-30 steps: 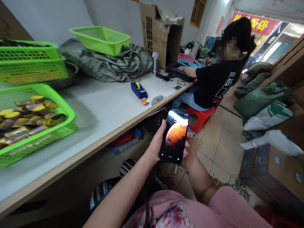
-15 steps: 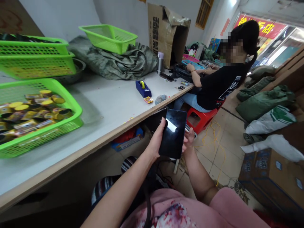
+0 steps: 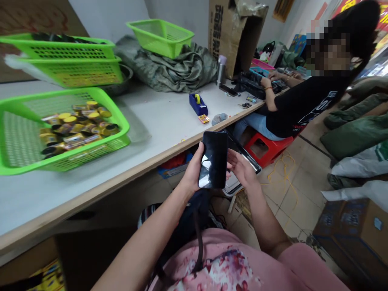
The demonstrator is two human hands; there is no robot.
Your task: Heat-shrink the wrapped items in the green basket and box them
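A black smartphone is clasped in the grip of the left hand, while the right hand is held open just beside it.

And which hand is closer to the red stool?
Right. The right hand is open, just short of the red plastic stool and apart from it. The left hand holds a black smartphone and is farther from the stool.
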